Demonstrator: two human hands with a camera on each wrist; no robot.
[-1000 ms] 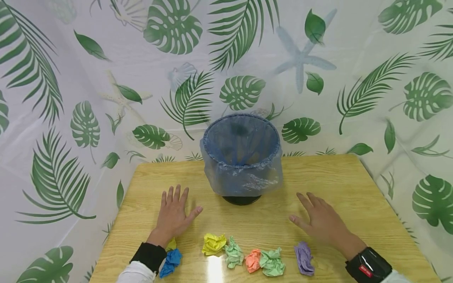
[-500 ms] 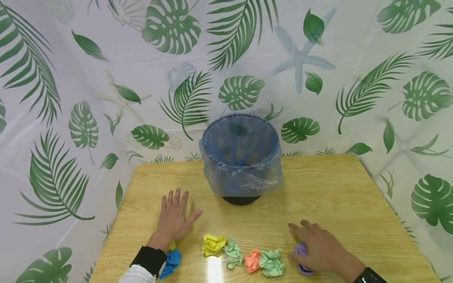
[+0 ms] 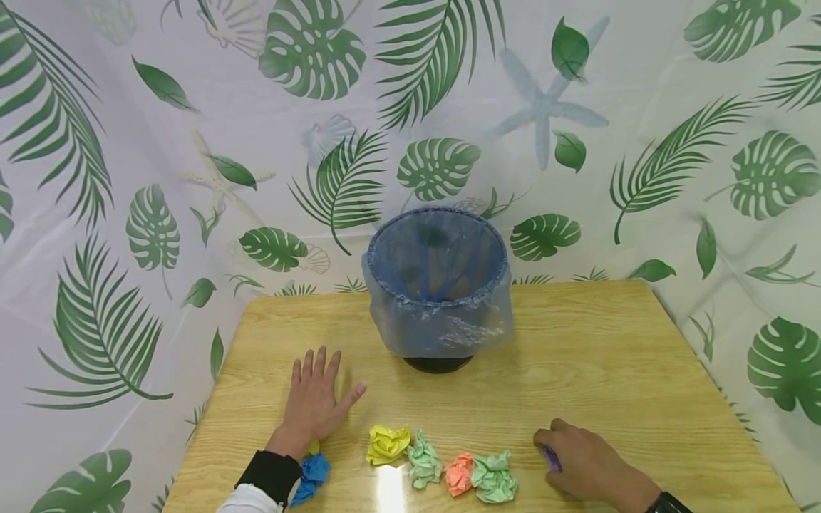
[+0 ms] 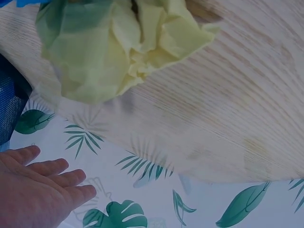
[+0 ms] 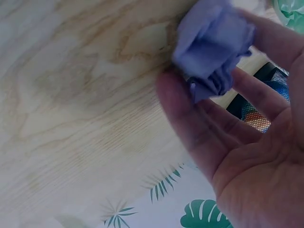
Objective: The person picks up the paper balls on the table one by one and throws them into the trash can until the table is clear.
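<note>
My right hand (image 3: 584,459) grips a crumpled purple paper ball (image 3: 551,459) at the table's front right, mostly covered by the hand in the head view. In the right wrist view, fingers and thumb curl round the purple paper. With fingers straight and spread, my left hand (image 3: 314,406) is on the left of the table. Under its wrist lie a blue paper ball (image 3: 313,477) and a partly hidden yellow one (image 4: 123,52). Between the hands lie another yellow paper ball (image 3: 388,444), a light green one (image 3: 423,462), an orange one (image 3: 458,474) and a second light green one (image 3: 494,477).
A round bin (image 3: 439,331) lined with a translucent blue bag stands towards the back of the wooden table (image 3: 596,335). Leaf-patterned cloth (image 3: 449,85) hangs behind the table and along both sides.
My right hand has come down and towards me from beside the bin onto the purple paper ball, and its fingers have curled round it. The left hand has stayed almost still.
</note>
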